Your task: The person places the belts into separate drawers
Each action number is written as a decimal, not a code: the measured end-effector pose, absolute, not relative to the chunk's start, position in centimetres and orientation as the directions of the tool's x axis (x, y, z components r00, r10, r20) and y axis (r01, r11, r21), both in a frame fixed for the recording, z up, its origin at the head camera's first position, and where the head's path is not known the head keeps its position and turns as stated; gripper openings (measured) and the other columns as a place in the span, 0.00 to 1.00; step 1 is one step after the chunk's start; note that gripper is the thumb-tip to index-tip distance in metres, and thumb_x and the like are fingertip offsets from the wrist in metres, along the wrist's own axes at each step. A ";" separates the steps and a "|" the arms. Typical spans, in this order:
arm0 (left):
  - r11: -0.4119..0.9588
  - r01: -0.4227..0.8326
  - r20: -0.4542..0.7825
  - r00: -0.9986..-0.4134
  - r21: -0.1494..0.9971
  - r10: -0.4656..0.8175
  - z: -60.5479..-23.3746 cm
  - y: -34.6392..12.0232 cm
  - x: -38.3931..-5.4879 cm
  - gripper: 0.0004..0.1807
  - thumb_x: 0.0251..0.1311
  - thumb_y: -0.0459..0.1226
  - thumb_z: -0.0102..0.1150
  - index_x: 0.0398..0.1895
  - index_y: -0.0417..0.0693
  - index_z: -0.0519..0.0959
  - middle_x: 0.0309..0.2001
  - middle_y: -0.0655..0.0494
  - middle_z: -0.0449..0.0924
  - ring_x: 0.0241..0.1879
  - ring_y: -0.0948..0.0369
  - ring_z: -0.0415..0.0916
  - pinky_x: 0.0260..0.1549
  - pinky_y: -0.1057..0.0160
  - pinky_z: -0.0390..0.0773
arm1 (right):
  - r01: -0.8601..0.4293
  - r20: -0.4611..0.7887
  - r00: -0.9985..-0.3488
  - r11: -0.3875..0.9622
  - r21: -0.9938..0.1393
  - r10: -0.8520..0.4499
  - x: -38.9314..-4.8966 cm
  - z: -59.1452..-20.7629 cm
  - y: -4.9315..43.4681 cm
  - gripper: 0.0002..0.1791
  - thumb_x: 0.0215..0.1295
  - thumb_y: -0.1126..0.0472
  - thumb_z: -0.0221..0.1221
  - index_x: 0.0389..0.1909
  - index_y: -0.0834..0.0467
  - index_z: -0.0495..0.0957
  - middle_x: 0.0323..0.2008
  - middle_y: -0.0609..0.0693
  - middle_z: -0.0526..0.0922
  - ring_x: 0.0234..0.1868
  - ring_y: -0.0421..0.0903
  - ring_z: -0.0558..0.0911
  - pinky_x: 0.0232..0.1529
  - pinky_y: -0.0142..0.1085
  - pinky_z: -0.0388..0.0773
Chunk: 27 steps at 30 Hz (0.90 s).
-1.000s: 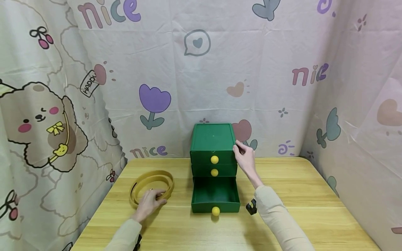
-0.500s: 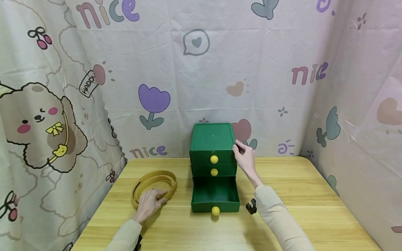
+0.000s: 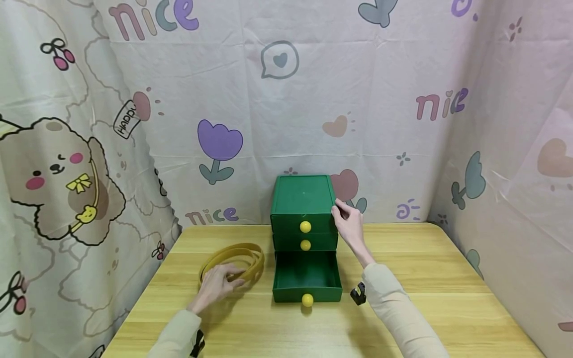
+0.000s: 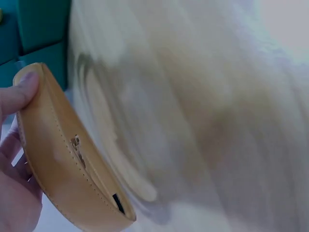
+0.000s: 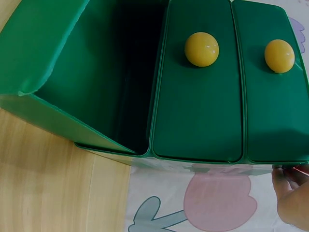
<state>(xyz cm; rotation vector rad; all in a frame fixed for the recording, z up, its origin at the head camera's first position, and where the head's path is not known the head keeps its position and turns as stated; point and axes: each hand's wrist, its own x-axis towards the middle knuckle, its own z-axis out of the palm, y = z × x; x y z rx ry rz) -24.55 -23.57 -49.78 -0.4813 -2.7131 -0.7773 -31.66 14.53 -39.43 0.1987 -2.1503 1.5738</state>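
A coiled yellow-tan belt [image 3: 257, 266] is held in my left hand [image 3: 217, 286], left of the green drawer cabinet [image 3: 304, 196]. In the left wrist view my thumb lies on the belt's outer face [image 4: 58, 154], with the fingers behind; stitching and holes show. The coil looks tilted and partly raised from the table. My right hand [image 3: 351, 226] grips the cabinet's upper right edge with bent fingers, partly hidden in the right wrist view. The bottom drawer [image 3: 291, 296] is pulled out and its visible inside holds nothing. Two closed drawers with yellow knobs [image 5: 202, 49] sit above it.
The wooden table [image 3: 412, 278] carries the cabinet near its back edge. A printed cloth [image 3: 286, 114] hangs behind and along both sides. Dark wrist straps [image 3: 358, 293] sit by the sleeves.
My left hand has drawn the belt rightward toward the cabinet, and the coil now looks more tilted. The right hand and the drawers have stayed in place.
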 end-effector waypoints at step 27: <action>0.648 0.567 0.294 -0.822 0.508 0.488 -43.0 -22.8 -22.8 0.16 0.56 0.42 0.72 0.48 0.50 0.89 0.24 0.70 0.72 0.22 0.75 0.57 0.23 0.74 0.61 | -0.383 0.448 -0.880 0.324 -0.865 0.157 -31.8 -39.5 14.5 0.21 0.73 0.60 0.57 0.63 0.64 0.78 0.63 0.60 0.80 0.68 0.53 0.76 0.63 0.41 0.75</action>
